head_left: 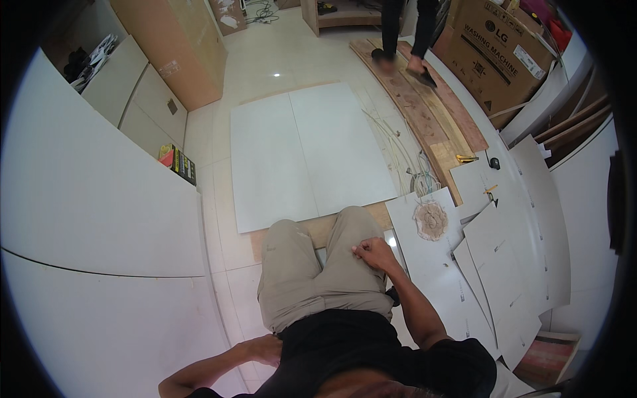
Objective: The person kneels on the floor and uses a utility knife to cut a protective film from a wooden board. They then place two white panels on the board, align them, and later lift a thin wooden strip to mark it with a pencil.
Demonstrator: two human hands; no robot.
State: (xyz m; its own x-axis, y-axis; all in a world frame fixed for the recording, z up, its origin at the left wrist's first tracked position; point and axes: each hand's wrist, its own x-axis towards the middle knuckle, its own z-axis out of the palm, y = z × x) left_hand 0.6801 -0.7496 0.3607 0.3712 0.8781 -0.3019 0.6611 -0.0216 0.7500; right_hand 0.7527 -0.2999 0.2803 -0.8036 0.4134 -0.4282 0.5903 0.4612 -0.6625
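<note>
Lower centre of frame: right hand [373, 254], fingers curled shut, resting on thigh; left hand [264, 349] loosely curled at hip; white panels [305, 152] on floor beyond.

Bright, even indoor light; small glare spot on floor [276, 74]; soft shadows; sharp centre, fisheye bending and black vignette at rim

The person sits on the floor, knees [318, 232] drawn up toward two flat panels [308, 149] lying side by side ahead; the right hand [375, 253] rests on the right thigh; the left hand [262, 349] is at the left hip, beside a cabinet [99, 219]; cut sheets [504, 265] overlap on the right, a round carved piece [430, 220] on them; planks [424, 106] run behind these, another person's feet [401, 63] on them; a large carton [494, 53] stands far right.
</note>
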